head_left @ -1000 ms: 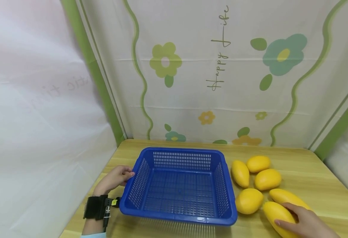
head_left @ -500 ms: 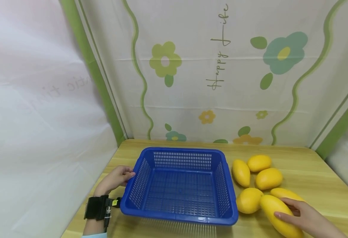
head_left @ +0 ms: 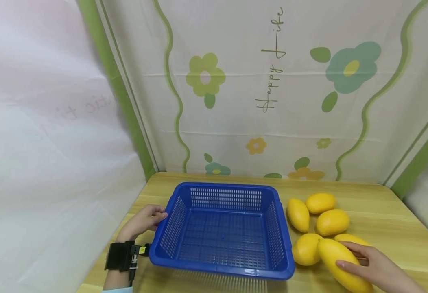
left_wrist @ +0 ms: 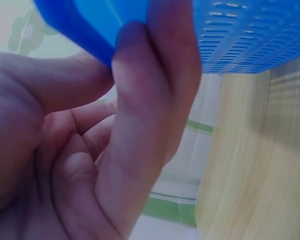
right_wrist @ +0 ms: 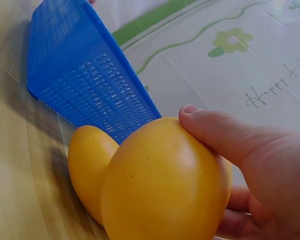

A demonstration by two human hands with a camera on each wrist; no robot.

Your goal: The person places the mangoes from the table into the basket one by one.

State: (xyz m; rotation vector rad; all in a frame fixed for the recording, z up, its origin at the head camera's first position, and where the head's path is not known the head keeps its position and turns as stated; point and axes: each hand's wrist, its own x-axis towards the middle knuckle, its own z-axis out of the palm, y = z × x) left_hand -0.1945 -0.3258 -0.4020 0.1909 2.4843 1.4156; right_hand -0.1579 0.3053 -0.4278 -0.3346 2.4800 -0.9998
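A blue plastic basket (head_left: 221,269) with slotted walls stands in the middle of the head view, nothing inside it. My left hand (head_left: 146,219) pinches its left rim between thumb and fingers; the left wrist view shows the thumb and fingers (left_wrist: 140,95) on either side of the rim. At the lower right my right hand (head_left: 376,264) grips a yellow mango (head_left: 342,264), thumb on the near side. In the right wrist view this mango (right_wrist: 165,185) fills the foreground, partly covering another mango (right_wrist: 87,170) beside the basket's wall.
Several more mangoes lie right of the basket: one at its right wall (head_left: 306,249), others farther back (head_left: 333,221), and one partly hidden behind the held mango (head_left: 351,239). The wooden table (head_left: 386,211) ends at a white flowered curtain (head_left: 236,118) behind, with curtains at both sides.
My right hand has raised the mango slightly, moving it up and left toward the basket side. The left hand and basket have stayed in place.
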